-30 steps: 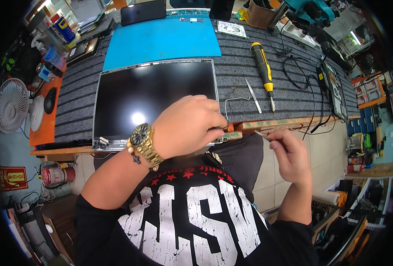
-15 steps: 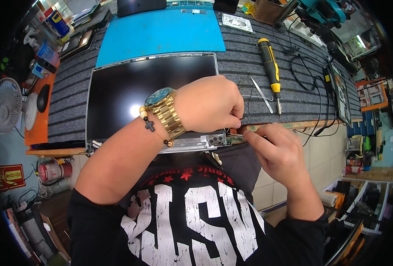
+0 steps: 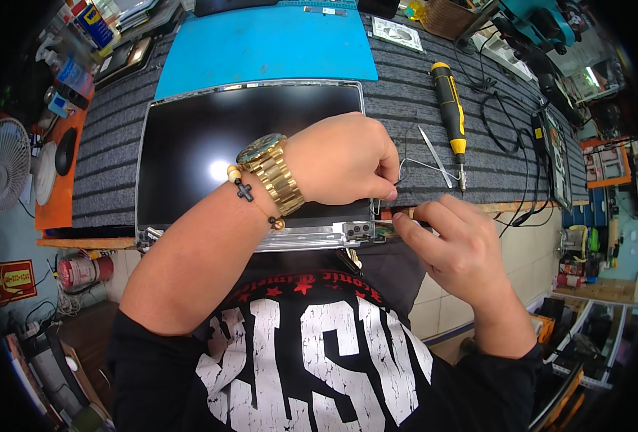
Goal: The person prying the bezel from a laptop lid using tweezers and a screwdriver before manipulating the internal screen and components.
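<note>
A laptop screen panel [image 3: 196, 158] in a silver lid frame lies in front of me, its dark face up. My left hand [image 3: 348, 158] reaches across its lower right part, thumb and fingers pinched on a thin pale cable [image 3: 420, 165] that loops out to the right. Just beside the dark hinge [image 3: 358, 230] at the lid's lower right corner, my right hand [image 3: 463, 245] is closed on a slim metal tool [image 3: 384, 222]. The tool's tip points toward the hinge; my fingers cover most of it, so its kind is unclear.
Right of the lid lie silver tweezers [image 3: 434, 156] and a yellow-black screwdriver [image 3: 450, 115] on the striped grey mat [image 3: 398, 79]. A blue mat [image 3: 268, 50] spreads behind the lid. Black cables [image 3: 506, 129] and an opened device chassis [image 3: 553, 158] are farther right. A fan [image 3: 7, 165] stands left.
The view has shifted slightly, so the bench items sit a little farther right. The pale cable's loop is bent more tightly beside my left hand. Both hands keep nearly the same place and grip.
</note>
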`<state>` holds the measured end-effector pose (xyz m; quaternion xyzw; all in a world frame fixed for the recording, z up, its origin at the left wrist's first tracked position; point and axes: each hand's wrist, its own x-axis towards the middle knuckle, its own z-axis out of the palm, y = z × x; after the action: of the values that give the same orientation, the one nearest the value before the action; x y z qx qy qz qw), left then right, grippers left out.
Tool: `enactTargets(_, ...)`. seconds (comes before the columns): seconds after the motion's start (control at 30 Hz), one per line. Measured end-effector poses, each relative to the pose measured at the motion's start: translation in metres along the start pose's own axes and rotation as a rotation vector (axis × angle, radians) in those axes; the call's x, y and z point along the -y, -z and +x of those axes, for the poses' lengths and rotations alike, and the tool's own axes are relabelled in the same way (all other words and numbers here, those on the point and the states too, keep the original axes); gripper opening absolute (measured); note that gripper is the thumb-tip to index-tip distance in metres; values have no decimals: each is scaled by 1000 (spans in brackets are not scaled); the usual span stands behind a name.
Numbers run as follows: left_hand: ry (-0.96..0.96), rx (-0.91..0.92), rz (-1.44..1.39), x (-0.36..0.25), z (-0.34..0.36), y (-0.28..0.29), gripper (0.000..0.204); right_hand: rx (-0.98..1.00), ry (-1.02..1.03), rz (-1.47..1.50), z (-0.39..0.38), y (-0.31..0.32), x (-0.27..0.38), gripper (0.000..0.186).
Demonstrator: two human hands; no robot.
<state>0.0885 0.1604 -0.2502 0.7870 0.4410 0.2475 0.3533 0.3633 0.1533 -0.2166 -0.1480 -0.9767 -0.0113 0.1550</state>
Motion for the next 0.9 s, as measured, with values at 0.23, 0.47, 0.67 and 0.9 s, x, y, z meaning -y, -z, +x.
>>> enactTargets(0.23, -55, -40, 9, 4, -1, -4, 20, 37, 46, -32, 4, 3, 1, 24)
enactTargets(0.47, -88, -62, 9, 6, -1, -5, 21, 9, 85, -60, 3, 1, 1, 25)
enactTargets(0.67, -92, -74, 6, 8, -1, -6, 24, 2, 76, -72, 1, -2, 4, 23)
enactTargets(0.9, -67, -67, 4, 5, -2, -5, 25, 9, 54, -97, 1, -6, 10, 21)
